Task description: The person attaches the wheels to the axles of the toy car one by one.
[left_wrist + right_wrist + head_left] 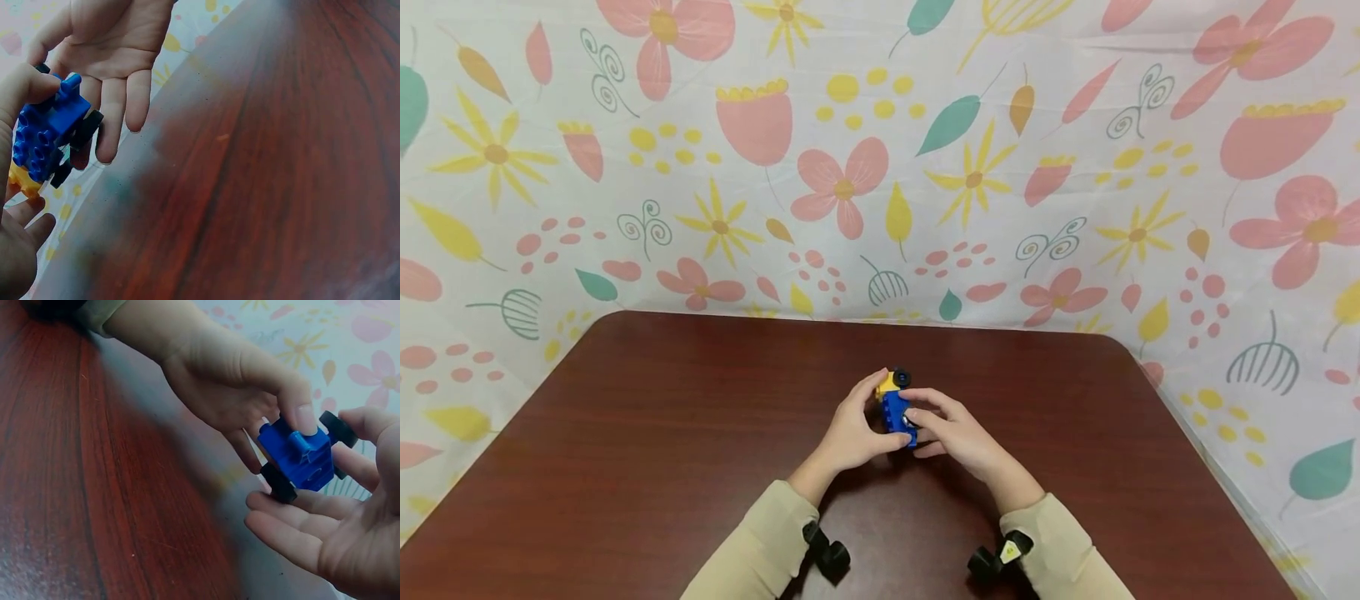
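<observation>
A toy car of building blocks, with a blue studded body, a yellow block at its far end and black wheels, is held above the table between both hands. My left hand grips it from the left, its thumb on the near end of the blue body and its fingers toward the yellow end. From the other side my right hand has its thumb and fingers at the wheels. In the left wrist view the wheel side faces the right palm.
The dark brown wooden table spreads around the hands. Behind it hangs a white cloth printed with flowers and leaves. Black wrist cameras sit at both beige sleeves.
</observation>
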Tool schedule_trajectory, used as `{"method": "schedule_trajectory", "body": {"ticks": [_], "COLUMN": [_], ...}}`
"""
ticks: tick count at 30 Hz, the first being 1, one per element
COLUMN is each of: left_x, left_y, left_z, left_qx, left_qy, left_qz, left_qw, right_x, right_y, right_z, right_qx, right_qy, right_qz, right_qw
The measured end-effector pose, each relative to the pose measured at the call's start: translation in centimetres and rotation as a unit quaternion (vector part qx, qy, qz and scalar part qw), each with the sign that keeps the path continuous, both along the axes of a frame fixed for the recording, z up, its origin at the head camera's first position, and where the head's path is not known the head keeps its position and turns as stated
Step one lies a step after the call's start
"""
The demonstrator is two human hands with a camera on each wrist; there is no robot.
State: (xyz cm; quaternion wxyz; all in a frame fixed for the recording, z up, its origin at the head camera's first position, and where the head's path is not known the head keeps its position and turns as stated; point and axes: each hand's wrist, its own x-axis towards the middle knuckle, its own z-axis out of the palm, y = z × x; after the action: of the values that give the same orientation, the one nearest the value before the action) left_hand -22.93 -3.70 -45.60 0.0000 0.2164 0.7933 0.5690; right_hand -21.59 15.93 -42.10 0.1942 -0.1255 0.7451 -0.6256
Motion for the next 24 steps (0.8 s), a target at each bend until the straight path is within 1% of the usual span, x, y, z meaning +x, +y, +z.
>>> {"method": "schedule_trajectory", "body": {"ticks": [3, 6, 9, 16, 21, 24], "left_x": [0.01, -0.04, -0.13, -0.19, -0.09, -0.05], "left_y": [0.01, 0.04, 0.03, 0.09, 0.05, 0.00], "left_z": [0.10, 0.07, 0.16, 0.45, 0.41, 0.37], "left_qx": [0.002, 0.005, 0.005, 0.001, -0.004, -0.005], "left_qy": [-0.003, -0.001, 0.002, 0.004, 0.002, 0.010], "left_qz": [-0.004, -0.008, -0.007, 0.004, 0.005, 0.004], "left_qw": [1.0000, 1.0000, 1.0000, 1.0000, 1.0000, 0.9999], "right_x": [-0.02, -0.05, -0.18, -0.16, -0.01, 0.02], "right_y": [0.06, 0.08, -0.03, -0.35, -0.52, -0.53], "right_z": [-0.07, -0.25, -0.20, 0.00, -0.27, -0.53], "right_qx": [-0.020, -0.038, -0.044, -0.052, -0.059, -0.064], "right_qy": [-0.012, -0.021, -0.025, -0.024, -0.020, -0.014], "right_qz": [0.012, 0.014, 0.014, 0.008, 0.008, 0.007], "right_qw": [0.9997, 0.9990, 0.9986, 0.9983, 0.9980, 0.9978]}}
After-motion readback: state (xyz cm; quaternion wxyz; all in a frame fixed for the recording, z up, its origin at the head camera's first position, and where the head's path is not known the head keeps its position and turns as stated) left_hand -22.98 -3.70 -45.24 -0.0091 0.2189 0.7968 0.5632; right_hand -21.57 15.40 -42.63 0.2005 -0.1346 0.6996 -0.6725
